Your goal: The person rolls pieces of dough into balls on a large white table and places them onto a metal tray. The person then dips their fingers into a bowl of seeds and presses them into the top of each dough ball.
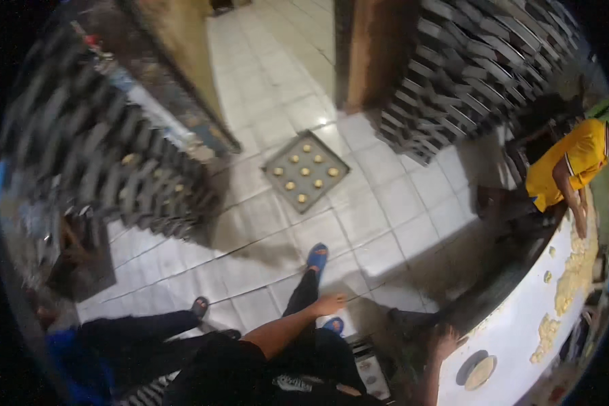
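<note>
My left hand [329, 304] hangs above the floor in front of my body, its fingers loosely apart, and I see nothing in it. Over at the near left edge of the white work table [501, 325] is my right hand [447, 342], fingers stretched out and touching the edge, with nothing visible in them. A pale round thing [480, 373] lies on the table close to it; whether it is dough or a dish I cannot tell. Farther ahead, a square dark baking tray [279, 185] rests on the tiled floor, bearing several small pale dough pieces [305, 172] in rows.
Tall stacks of dark trays stand at the left [115, 162] and far right [467, 68]. A co-worker in a yellow shirt [568, 162] reaches onto the table by strips of dough [575, 271]. Another person's dark-trousered leg [135, 331] is at my left. A doorway [271, 54] opens ahead.
</note>
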The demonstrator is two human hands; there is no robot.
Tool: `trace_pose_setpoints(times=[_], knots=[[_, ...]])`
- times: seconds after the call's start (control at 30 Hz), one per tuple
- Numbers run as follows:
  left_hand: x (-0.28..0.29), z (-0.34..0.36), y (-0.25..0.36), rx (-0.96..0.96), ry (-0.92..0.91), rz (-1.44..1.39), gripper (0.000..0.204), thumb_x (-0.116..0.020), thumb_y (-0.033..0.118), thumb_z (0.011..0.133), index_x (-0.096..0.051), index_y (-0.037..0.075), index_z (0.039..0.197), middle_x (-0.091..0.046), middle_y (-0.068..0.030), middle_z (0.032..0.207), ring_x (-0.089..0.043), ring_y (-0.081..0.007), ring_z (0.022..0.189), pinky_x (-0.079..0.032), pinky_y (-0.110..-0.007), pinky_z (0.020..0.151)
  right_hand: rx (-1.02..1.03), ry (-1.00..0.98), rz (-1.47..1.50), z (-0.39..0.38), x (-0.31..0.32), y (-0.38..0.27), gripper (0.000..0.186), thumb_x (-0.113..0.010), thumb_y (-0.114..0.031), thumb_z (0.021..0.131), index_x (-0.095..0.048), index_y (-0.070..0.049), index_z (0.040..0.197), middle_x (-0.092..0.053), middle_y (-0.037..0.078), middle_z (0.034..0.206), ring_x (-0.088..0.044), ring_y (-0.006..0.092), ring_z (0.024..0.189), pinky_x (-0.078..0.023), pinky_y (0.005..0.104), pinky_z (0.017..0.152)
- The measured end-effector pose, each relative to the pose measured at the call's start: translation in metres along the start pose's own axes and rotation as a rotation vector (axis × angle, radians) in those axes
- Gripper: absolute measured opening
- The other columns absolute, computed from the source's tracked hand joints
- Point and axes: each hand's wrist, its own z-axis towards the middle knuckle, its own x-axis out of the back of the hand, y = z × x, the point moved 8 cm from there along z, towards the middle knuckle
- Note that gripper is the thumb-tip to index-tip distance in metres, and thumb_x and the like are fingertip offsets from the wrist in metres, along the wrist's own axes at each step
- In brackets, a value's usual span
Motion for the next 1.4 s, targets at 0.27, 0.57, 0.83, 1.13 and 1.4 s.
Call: trace_pose_setpoints(times=[0.27,0.57,0.83,1.13,1.4], knots=[[0.109,-0.240,0.365,-0.381,0.131,-0.351,0.051,-0.060,0.031,0.105,-0.050,0.008,0.150,-0.058,-0.0118,0.146,-0.053,-0.0258,0.137,-0.042,-0.043,0.116,-0.012,0.013,0.009,-0.024,-0.016,0.027,0.038,-0.062,-0.043,0.095,-0.074,-0.008,0.105,-0.073,0.018,0.101,-0.067,0.0343,0.104,-0.024,0.0700,0.114],[0.138,-0.495,0.576,-1.411,0.347,-0.353,0.046,-0.056,0.040,0.103,-0.063,-0.001,0.121,-0.061,-0.0248,0.125,-0.064,-0.0363,0.110,-0.051,-0.050,0.096,0.137,0.261,0.653,-0.088,0.064,-0.030,0.026,-0.067,-0.023,0.093,-0.074,-0.004,0.108,-0.071,0.018,0.114,-0.066,0.0388,0.109,-0.050,0.0480,0.098],[0.105,-0.628,0.629,-1.389,-0.028,-0.427,0.026,-0.077,0.029,0.090,-0.065,0.026,0.113,-0.057,0.0031,0.121,-0.052,-0.0174,0.101,-0.044,-0.041,0.092,0.757,-0.573,0.976,-0.375,0.066,-0.275,0.040,-0.068,-0.032,0.094,-0.068,-0.006,0.125,-0.069,0.019,0.120,-0.066,0.0391,0.110,-0.053,0.0471,0.096],[0.048,-0.721,0.592,-1.449,-0.470,-0.518,0.026,-0.077,0.030,0.090,-0.065,0.026,0.114,-0.058,0.0020,0.120,-0.053,-0.0179,0.102,-0.044,-0.042,0.092,0.142,-0.583,0.833,-0.547,-0.016,-0.125,0.047,-0.067,-0.039,0.093,-0.067,-0.004,0.125,-0.071,0.023,0.114,-0.066,0.0426,0.110,-0.052,0.0503,0.095],[0.008,-0.785,0.565,-1.451,-0.515,-0.518,0.027,-0.077,0.031,0.090,-0.066,0.025,0.114,-0.058,0.0011,0.119,-0.054,-0.0183,0.102,-0.044,-0.042,0.092,-0.465,-0.493,1.003,-0.710,-0.160,0.015,0.037,-0.069,-0.033,0.091,-0.073,-0.001,0.109,-0.074,0.019,0.099,-0.070,0.0325,0.091,-0.054,0.0433,0.083]])
